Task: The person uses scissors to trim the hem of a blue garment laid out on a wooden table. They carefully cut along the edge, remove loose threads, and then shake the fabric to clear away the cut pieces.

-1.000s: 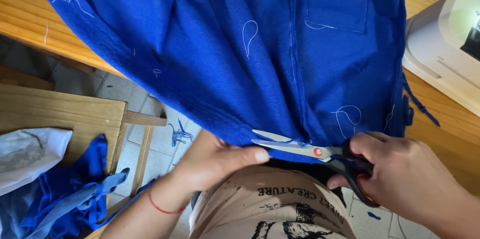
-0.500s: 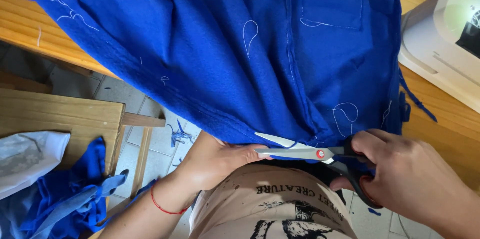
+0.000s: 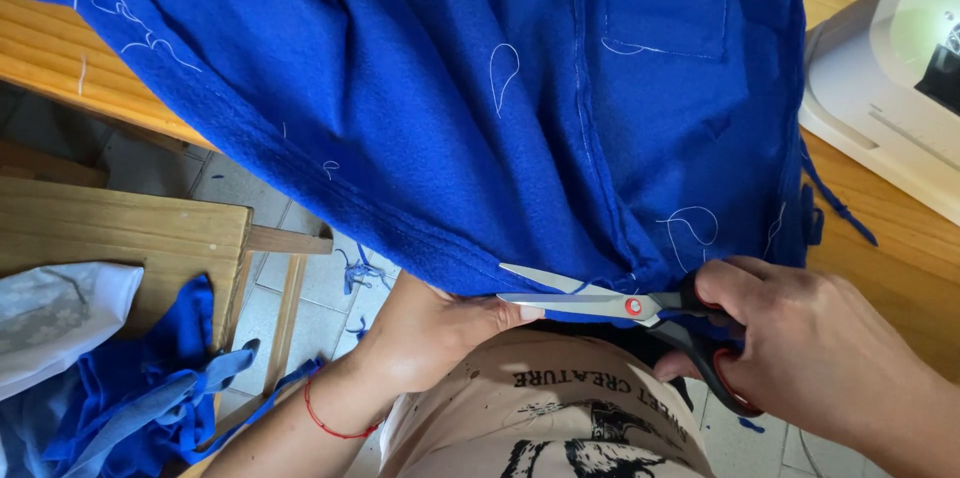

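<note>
A large blue fleece garment with white chalk marks and loose threads drapes over the wooden table edge toward me. My right hand grips black-handled scissors, blades parted along the garment's lower edge. My left hand holds the fabric's hem from below, thumb just under the blade tips. A red string circles my left wrist.
A white sewing machine sits on the wooden table at the right. A lower wooden stool at the left carries blue fabric scraps and a pale bag. Tiled floor with thread bits lies below.
The scissors' blades have opened a little and slid slightly left along the hem. My left hand stays under the fabric edge.
</note>
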